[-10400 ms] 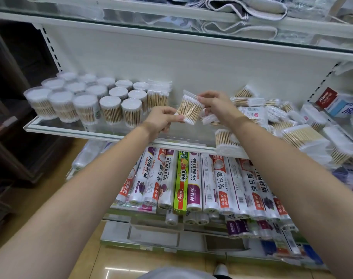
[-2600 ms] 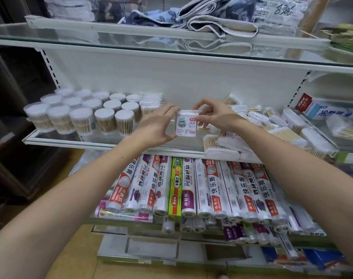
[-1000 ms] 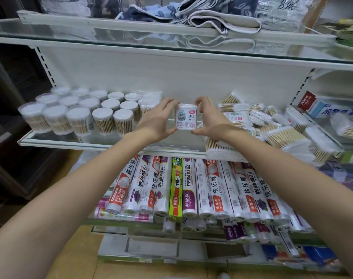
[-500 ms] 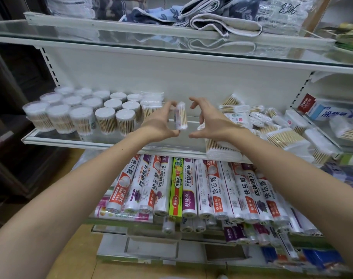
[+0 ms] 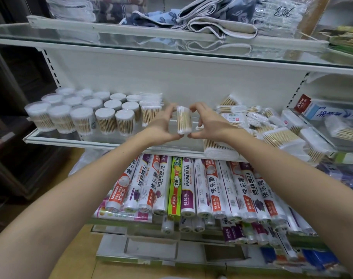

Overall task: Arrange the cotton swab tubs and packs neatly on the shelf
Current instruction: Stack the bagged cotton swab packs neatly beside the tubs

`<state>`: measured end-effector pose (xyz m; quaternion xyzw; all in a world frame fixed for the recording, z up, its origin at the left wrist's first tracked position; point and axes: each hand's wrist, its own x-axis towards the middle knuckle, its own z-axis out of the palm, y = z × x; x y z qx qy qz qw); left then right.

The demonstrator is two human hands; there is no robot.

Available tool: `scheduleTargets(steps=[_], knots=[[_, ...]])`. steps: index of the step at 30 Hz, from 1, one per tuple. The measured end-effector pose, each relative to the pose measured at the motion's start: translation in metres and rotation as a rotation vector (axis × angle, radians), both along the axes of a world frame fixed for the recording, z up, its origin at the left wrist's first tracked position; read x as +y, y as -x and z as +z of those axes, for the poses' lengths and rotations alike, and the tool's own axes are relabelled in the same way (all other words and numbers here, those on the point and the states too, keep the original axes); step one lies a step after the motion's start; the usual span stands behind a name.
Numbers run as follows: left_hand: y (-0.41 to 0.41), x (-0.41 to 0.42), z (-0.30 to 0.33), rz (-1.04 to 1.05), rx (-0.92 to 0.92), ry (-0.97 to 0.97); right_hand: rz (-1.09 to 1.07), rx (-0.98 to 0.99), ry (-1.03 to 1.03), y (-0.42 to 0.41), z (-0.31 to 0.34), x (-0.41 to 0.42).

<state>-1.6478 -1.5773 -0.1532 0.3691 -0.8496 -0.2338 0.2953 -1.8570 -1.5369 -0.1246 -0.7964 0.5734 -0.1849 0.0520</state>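
Here both hands meet on one small pack of cotton swabs (image 5: pixel 184 122), held upright in the air in front of the glass shelf (image 5: pixel 74 140). The left hand (image 5: pixel 161 125) pinches it from its side, fingertip on the pack's top corner and thumb under its lower end; the right hand (image 5: pixel 206 123) mirrors that grip from the other side, fingers curled over the top and thumb at the bottom. The pack's wooden sticks run vertically between white tips.

To the left of the grip, just beyond the left hand, stands a tidy block of round swab tubs (image 5: pixel 87 115), with flat upright packs (image 5: pixel 150 109) closing its near end. To the right of the grip, loose packs (image 5: pixel 272 129) lie in a jumbled heap on the same shelf. Below the grip, a lower shelf carries rolls of plastic wrap (image 5: pixel 191 184).
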Motion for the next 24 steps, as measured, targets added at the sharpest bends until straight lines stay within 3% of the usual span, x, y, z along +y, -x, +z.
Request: scheduleTargets(steps=[9, 17, 24], knots=[[-0.001, 0.002, 0.003, 0.098, -0.356, 0.418, -0.047, 0.131, 0.038, -0.002, 0.001, 0.002], [-0.007, 0.004, -0.001, 0.181, -0.273, 0.484, -0.014, 0.073, 0.073, -0.006, 0.003, 0.006], [-0.008, 0.001, 0.0, 0.258, -0.316, 0.495, -0.011, 0.064, 0.058, -0.016, 0.005, 0.001]])
